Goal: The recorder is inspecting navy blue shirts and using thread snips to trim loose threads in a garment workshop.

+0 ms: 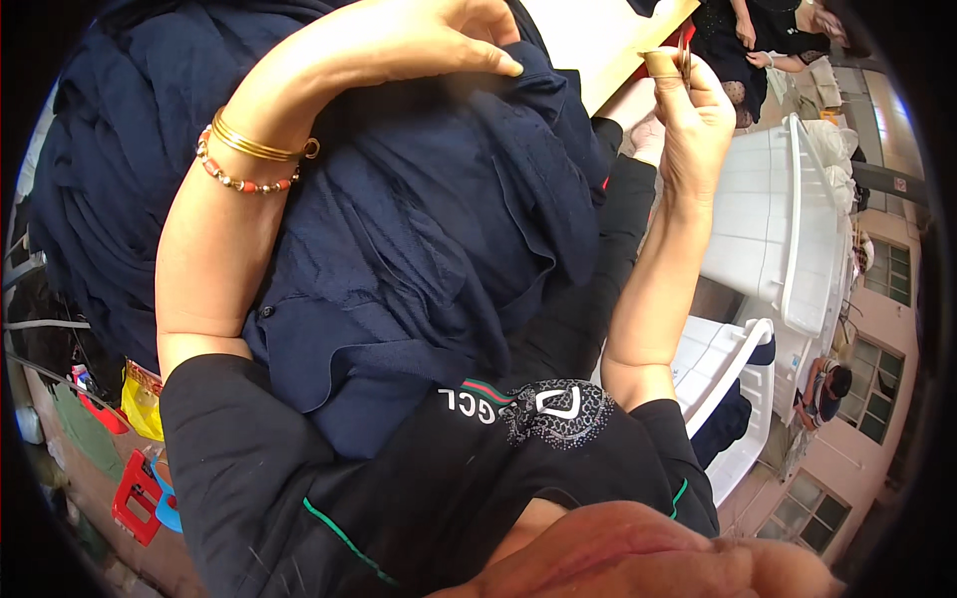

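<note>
A large heap of navy blue garments (399, 229) lies over my lap and to my left, with a small dark button showing near the lower edge. At the upper middle, my left hand (449, 40) pinches a folded edge of this navy cloth between thumb and fingers; its fingertips are partly cut off by the top of the view. My right hand (698, 130) is raised to the right of the cloth, apart from it. Closed fingers there hold a slim dark metal tool (685, 62), apparently thread snips. A tan covering wraps the right thumb tip.
A pale tabletop (588, 50) is at the top. White plastic bins (748, 214) stand at the right, one with dark cloth in it. Other people work at the top right; another person (823, 391) sits farther right. A red stool (137, 498) and yellow bag (142, 402) are lower left.
</note>
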The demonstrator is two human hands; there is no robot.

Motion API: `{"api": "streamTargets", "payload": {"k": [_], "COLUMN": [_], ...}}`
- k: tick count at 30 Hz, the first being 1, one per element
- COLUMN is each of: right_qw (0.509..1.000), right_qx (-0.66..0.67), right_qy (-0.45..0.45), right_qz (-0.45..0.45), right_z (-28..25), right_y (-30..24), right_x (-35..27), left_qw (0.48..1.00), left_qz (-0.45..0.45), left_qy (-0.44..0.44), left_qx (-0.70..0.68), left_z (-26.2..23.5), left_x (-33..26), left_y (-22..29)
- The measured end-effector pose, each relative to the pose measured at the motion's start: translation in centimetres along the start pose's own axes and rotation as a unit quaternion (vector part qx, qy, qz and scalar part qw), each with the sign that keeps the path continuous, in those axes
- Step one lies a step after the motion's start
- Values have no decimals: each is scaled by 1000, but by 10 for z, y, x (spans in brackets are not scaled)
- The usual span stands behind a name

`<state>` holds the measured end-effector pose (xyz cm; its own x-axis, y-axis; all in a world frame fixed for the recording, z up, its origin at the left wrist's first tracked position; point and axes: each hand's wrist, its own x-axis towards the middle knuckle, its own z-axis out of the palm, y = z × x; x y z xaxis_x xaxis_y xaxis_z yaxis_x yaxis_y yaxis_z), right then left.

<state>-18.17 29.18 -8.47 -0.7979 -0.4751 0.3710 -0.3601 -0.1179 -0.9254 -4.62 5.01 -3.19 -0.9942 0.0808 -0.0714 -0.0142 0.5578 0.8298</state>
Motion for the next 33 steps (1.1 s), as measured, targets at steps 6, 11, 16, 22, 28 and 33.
{"api": "streamTargets", "payload": {"k": [6, 11, 16, 22, 28, 33], "right_qw": [960, 997, 997, 993, 992, 991], "right_qx": [-235, 0, 58, 98, 107, 104], "right_qy": [-153, -80, -42, -13, -7, -1], "right_qz": [14, -6, 28, 66, 70, 79], "right_z": [35, 15, -1, 1, -4, 6], "right_y": [-7, 12, 6, 9, 7, -2], "right_x": [-13, -2, 3, -4, -3, -8], "left_qw": [973, 978, 947, 932, 893, 871], "left_qz": [67, 79, 177, 237, 250, 208], "left_qy": [34, 26, 162, 231, 293, 360], "left_qx": [-220, -191, 215, 146, 231, 262], "left_z": [19, 14, 23, 26, 36, 46], "left_x": [22, 20, 16, 27, 24, 32], "left_y": [-34, -25, -26, -39, -27, -31]}}
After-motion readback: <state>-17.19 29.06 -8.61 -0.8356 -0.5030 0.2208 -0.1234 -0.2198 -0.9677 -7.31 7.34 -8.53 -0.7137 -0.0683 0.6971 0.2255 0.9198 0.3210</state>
